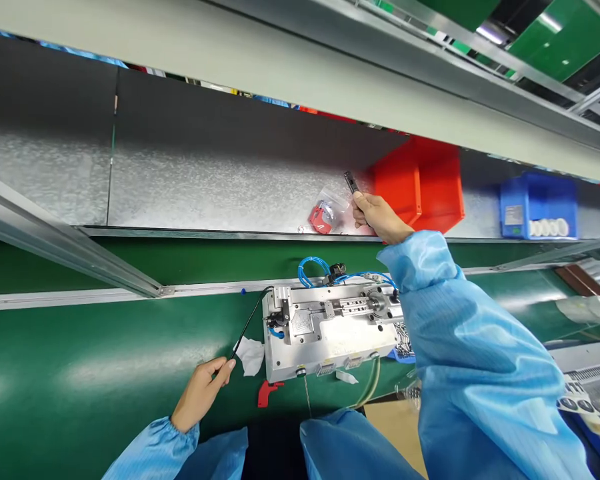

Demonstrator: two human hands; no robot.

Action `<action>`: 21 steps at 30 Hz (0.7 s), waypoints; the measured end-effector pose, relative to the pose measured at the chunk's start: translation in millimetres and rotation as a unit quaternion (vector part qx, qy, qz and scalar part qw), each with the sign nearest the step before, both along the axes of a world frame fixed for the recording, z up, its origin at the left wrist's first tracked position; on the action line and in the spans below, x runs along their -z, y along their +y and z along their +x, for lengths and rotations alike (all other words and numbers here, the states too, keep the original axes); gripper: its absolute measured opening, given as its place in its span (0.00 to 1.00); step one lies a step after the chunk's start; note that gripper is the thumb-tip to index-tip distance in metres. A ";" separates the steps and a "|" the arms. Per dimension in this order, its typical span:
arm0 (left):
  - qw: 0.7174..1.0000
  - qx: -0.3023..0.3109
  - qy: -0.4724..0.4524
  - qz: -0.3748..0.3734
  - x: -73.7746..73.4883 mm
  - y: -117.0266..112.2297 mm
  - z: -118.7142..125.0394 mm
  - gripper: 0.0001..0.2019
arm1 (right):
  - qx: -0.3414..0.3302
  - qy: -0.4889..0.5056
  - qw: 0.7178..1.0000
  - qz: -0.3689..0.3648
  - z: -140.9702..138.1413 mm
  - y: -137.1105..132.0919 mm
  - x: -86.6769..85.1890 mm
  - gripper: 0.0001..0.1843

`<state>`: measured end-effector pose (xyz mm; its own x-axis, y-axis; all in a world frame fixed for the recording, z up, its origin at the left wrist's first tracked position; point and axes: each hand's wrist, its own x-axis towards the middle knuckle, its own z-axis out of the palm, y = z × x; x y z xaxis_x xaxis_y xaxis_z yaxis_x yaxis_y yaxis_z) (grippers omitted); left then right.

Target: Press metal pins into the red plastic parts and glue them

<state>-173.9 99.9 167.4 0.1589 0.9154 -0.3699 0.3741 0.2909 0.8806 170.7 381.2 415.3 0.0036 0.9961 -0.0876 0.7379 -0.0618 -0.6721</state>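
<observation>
My right hand (377, 215) reaches up to the metal shelf (205, 193), fingers closed round a small dark tool (351, 181) that sticks up out of the fist. Just left of it lies a clear plastic bag (325, 212) with a red part inside. My left hand (203, 392) rests low on the green belt (80, 373), fingers curled, pinching a thin black cable (250, 319) next to a white wipe (250, 355). The cable runs up to a metal fixture (330, 327) with blue air tubes (313, 267). Both arms wear light blue sleeves.
A red bin (420, 183) stands on the shelf right of my right hand, a blue bin (537, 203) with white rolls farther right. A small red piece (267, 392) lies on the belt below the fixture. A grey machine (590, 380) sits at the lower right.
</observation>
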 end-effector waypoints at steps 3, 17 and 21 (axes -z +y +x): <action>1.000 -0.003 0.003 0.012 -3.9 -0.8 -0.8 0.38 | 0.010 -0.069 0.998 0.007 -4.3 3.8 -0.1 0.27; 0.975 -0.028 0.207 0.076 13.3 -11.2 -61.9 0.17 | -0.029 -0.341 0.939 0.035 -11.7 -57.4 1.9 0.32; 0.958 -0.057 0.267 0.087 29.9 -18.8 -87.4 0.14 | -0.136 -0.174 0.961 0.169 -12.0 -171.6 4.3 0.21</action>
